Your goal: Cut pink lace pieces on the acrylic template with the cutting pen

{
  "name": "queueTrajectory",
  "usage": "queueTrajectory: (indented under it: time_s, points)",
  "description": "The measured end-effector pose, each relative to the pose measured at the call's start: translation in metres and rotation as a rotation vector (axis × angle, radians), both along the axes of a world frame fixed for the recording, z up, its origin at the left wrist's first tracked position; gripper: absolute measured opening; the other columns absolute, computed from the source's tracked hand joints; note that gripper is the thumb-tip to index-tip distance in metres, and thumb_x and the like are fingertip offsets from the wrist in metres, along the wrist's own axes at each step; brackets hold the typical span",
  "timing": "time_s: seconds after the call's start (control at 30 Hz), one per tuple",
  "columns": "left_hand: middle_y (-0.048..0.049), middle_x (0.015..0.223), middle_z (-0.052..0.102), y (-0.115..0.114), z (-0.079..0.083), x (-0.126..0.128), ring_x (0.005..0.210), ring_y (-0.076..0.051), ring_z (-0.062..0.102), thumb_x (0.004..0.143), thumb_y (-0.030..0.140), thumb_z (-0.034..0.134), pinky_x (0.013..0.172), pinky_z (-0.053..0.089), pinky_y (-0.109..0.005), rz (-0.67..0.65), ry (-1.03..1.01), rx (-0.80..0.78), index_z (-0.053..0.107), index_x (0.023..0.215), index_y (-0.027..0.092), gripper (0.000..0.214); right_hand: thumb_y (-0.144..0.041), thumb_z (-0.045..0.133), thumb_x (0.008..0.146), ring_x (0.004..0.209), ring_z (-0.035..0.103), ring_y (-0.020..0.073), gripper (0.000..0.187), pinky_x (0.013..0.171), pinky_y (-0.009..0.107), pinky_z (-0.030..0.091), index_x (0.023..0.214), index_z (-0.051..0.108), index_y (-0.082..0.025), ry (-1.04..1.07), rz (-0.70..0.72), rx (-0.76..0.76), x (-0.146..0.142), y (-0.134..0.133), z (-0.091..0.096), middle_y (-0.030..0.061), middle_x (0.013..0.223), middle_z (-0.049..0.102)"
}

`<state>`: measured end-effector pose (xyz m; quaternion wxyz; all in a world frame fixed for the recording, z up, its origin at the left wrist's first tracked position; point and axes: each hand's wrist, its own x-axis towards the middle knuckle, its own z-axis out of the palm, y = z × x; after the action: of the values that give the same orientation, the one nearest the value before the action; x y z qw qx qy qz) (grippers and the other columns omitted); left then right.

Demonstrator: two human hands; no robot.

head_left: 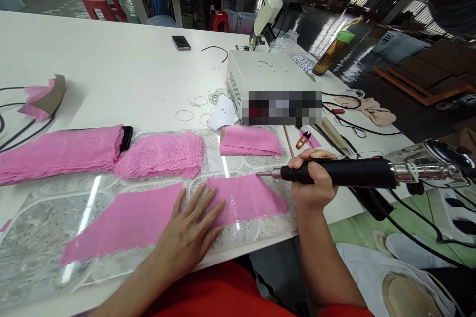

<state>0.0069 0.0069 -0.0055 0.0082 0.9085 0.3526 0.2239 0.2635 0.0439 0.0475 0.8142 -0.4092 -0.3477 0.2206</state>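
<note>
My left hand lies flat with spread fingers across the gap between two pink fabric pieces. Its fingertips touch the right fabric piece, and the left fabric piece lies beside and partly under it. My right hand is closed around a black-handled tool with a thin metal nozzle and a clear, metal-capped container behind. The nozzle tip points left at the upper edge of the right piece; whether it touches cannot be told. Both pieces rest on a clear, grey-patterned mat.
Behind the pieces lie a pink lace stack, a longer lace stack and folded pink fabric. Beyond stands a white control box. Orange snips, a phone and a bottle are on the table. Cables run at right.
</note>
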Motion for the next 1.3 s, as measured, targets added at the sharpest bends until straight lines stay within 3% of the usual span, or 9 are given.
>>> queueTrajectory:
  time_s: [0.93,1.3]
  points:
    - [-0.0066,0.139,0.054,-0.002,0.004,-0.001,0.140,-0.027,0.033,0.097,0.032,0.046,0.118,0.013,-0.049,0.005,0.031,-0.001,0.058,0.128,0.024,0.034,-0.020,0.055,0.061,0.051,0.050,0.0094,0.010,0.052,0.028,0.044,0.071,0.051,-0.020,-0.022,0.014,0.003,-0.002,-0.001,0.005,-0.0040,0.068,0.052]
    - [-0.0072,0.135,0.057,-0.003,0.005,0.001,0.139,-0.027,0.036,0.096,0.035,0.049,0.118,0.013,-0.048,0.010,-0.033,-0.003,0.060,0.125,0.022,0.034,-0.019,0.056,0.063,0.052,0.052,0.0091,0.013,0.054,0.028,0.046,0.075,0.054,-0.021,-0.021,0.107,0.006,-0.016,0.000,0.000,-0.0038,0.071,0.056]
